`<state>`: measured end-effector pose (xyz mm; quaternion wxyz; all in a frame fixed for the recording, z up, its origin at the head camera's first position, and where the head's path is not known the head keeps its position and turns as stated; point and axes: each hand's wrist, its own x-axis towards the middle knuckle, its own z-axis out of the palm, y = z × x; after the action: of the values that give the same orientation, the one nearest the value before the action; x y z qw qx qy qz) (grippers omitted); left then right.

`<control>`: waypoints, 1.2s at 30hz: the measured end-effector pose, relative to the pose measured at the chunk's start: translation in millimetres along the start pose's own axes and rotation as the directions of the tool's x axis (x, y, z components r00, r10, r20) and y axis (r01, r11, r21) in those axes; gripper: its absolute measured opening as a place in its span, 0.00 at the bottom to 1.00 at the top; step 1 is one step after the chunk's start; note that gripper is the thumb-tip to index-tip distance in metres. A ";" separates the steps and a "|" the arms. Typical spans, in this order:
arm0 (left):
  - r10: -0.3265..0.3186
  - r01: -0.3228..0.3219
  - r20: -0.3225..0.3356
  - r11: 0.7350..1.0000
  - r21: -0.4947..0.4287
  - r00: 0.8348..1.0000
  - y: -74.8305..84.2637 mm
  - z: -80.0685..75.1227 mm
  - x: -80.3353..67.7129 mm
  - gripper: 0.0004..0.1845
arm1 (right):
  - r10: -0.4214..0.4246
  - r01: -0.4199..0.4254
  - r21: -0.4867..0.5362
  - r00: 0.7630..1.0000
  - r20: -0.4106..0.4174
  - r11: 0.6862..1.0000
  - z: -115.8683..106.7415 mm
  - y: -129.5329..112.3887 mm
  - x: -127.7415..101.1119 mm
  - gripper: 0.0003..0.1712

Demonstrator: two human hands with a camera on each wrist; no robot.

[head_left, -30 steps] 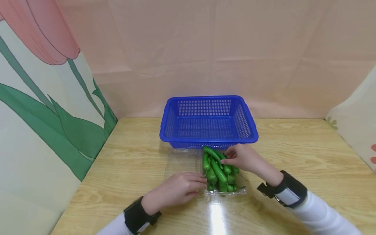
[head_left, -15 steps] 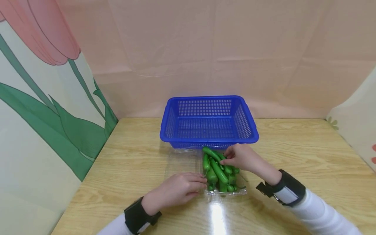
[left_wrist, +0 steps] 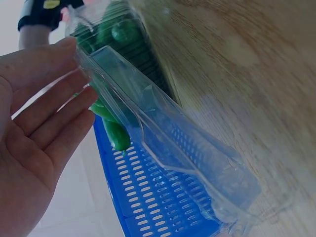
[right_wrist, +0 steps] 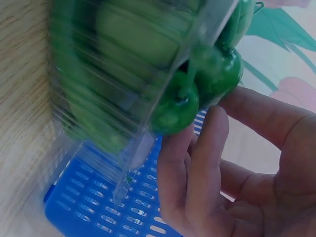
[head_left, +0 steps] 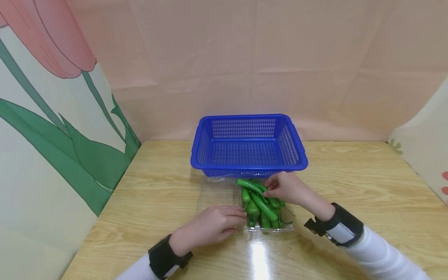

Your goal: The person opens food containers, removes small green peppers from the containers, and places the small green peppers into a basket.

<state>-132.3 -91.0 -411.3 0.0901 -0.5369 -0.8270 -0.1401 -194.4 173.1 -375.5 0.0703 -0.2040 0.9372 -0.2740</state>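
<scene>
A clear plastic box [head_left: 268,230], heaped with green chili peppers [head_left: 262,208], lies in the middle of the table. My right hand [head_left: 292,189] reaches over the box's right side. Its thumb and fingers pinch a long green chili pepper [head_left: 251,186] on top of the heap; the grip itself is partly hidden. My left hand [head_left: 218,224] touches the box's left edge with nearly straight fingers, beside the hinge of the clear lid [head_left: 217,194]. In the right wrist view, rounder green peppers [right_wrist: 177,106] bulge over the box rim next to the curled fingers.
A blue perforated plastic basket [head_left: 249,165] stands directly behind the box, with nothing in it. The opened lid lies flat to the box's left. Behind the wooden table [head_left: 147,186] hangs a pink cloth backdrop [head_left: 252,77], with a tulip print at the left.
The long chili pepper on top has slid left and a little toward me, and neighbouring peppers have shifted. My right hand has barely moved; my left hand stays in place.
</scene>
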 end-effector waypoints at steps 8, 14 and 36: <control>0.000 0.000 0.001 1.000 -0.003 1.000 -0.9 1.4 0.1 0.14 | 0.032 -0.032 0.022 0.999 -0.007 0.999 -0.7 -0.3 -1.6 0.15; 0.004 -0.004 -0.002 1.000 0.012 1.000 -0.9 1.6 -0.1 0.15 | 0.023 -0.021 0.065 0.999 -0.030 0.998 -2.1 0.9 -2.4 0.13; -0.001 0.001 0.000 0.999 0.034 1.000 -0.1 2.2 -0.6 0.15 | 0.021 -0.017 0.054 0.997 -0.076 0.998 -36.1 -25.3 7.2 0.15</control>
<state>-132.2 -90.9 -413.6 0.0991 -0.5349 -0.8296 -0.1262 -201.0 168.2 -331.6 0.0424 -0.1823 0.9336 -0.3057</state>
